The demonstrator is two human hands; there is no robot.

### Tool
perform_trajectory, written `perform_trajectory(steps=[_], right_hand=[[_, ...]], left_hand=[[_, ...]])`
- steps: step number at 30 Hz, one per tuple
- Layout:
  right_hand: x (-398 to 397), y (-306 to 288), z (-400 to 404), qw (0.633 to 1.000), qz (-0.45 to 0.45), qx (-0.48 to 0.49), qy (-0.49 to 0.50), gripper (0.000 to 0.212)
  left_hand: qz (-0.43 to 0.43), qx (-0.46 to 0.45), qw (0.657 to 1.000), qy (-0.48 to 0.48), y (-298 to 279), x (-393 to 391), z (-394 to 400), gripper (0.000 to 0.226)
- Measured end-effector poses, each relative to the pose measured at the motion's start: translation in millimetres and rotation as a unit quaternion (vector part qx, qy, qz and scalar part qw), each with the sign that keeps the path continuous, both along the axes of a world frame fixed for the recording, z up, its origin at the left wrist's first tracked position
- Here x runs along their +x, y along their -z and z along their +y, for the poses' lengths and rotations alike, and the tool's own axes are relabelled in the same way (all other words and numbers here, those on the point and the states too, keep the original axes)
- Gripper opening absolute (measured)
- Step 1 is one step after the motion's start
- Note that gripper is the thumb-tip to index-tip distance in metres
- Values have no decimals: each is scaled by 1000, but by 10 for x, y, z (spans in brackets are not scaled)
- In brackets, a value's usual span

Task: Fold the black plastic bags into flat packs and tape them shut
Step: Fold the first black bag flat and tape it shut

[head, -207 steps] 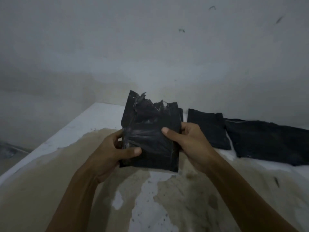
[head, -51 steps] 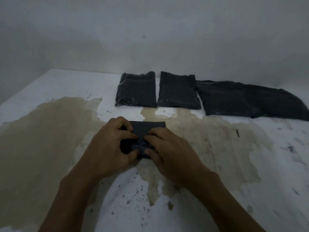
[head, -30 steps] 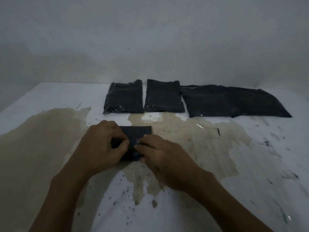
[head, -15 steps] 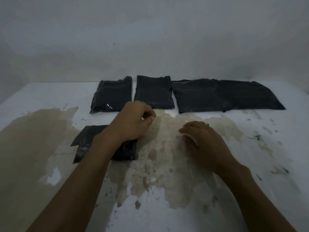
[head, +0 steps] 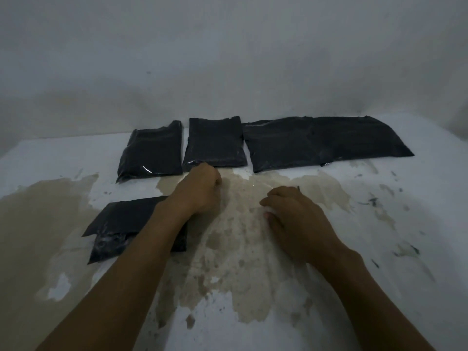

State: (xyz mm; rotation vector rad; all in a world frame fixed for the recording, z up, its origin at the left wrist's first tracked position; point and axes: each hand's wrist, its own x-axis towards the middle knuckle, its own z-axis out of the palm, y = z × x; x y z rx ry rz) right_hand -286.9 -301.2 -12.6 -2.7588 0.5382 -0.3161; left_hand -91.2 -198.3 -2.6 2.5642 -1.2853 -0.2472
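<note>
Folded bag point(head: 131, 224), near left, lies loose: thin, slippery, springy; best pinched at the flap edge. Left hand point(head: 202, 191) curled, contents unclear; right hand point(head: 293, 214) likewise, something pale under it.

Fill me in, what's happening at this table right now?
A person is folding black plastic bags into flat packs. Three packs lie in a row by the wall: a left pack, a middle pack and a long right pack. A fourth, partly folded pack lies nearer, under the left forearm. The left hand is curled over the stained table; the right hand seems to grip something small and pale, possibly tape.
</note>
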Motion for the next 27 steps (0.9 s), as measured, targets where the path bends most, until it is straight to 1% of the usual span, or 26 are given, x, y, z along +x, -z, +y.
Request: perform_trajectory(steps=[3, 6, 12, 17, 25, 27], right_hand=[[-3, -24, 12, 1000, -7, 4, 3, 32], [-12, -51, 22, 1000, -11, 8, 4, 33], [-26, -81, 20, 1000, -13, 13, 3, 35], [-1, -54, 17, 1000, -21, 13, -1, 35], [-22, -47, 17, 1000, -25, 15, 1, 36], [-15, -45, 17, 1000, -25, 17, 2, 37]], left_hand=[[-11, 1, 1000, 17, -17, -36, 15, 35], [7, -2, 1000, 11, -55, -71, 16, 38], [31, -31, 999, -12, -50, -113, -15, 29], [3, -57, 998, -42, 54, -81, -81, 14], [-20, -55, 997, -43, 128, -115, -109, 9], [-17, -76, 996, -33, 111, -148, -75, 6]])
